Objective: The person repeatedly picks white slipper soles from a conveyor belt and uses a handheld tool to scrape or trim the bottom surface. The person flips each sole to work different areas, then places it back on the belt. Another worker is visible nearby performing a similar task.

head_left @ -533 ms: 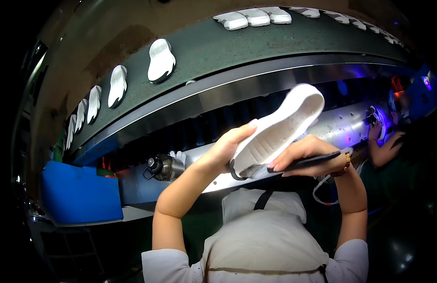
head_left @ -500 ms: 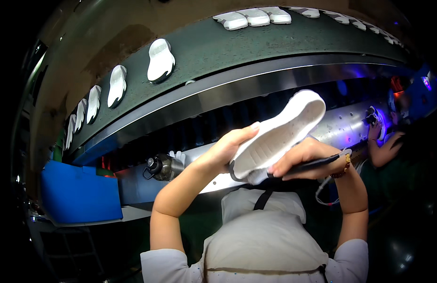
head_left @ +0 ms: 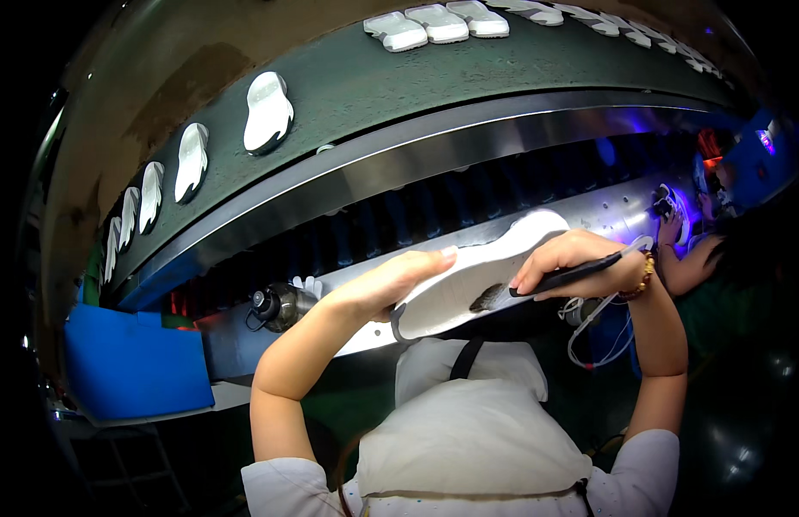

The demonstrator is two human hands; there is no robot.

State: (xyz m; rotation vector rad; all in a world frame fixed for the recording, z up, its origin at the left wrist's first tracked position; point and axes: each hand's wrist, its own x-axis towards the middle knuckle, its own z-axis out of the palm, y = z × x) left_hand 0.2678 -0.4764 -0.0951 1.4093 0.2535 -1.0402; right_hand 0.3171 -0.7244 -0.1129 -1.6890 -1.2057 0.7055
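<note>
A white shoe sole (head_left: 438,303) is held tilted in front of my body, its hollow inner face toward me. My left hand (head_left: 404,280) grips it at the left end, thumb along the upper rim. In my right hand (head_left: 580,256) is a brush (head_left: 576,275) with a black handle and a thin white tube running from its rear end. The brush's dark bristles touch the inner face of the sole near its middle. My right fingers wrap round the handle close to the bristles.
Beyond a metal rail (head_left: 399,138), a green conveyor belt (head_left: 348,103) carries several white soles (head_left: 268,112). A dark bottle (head_left: 279,308) stands on the metal ledge, left of my forearm. A blue box (head_left: 137,362) is far left. At right, another person's hand (head_left: 671,228) works under purple light.
The sole has come down and lies flatter. The brush has moved from the sole's lower left end toward its middle, bristles now visible. The view has shifted slightly.
</note>
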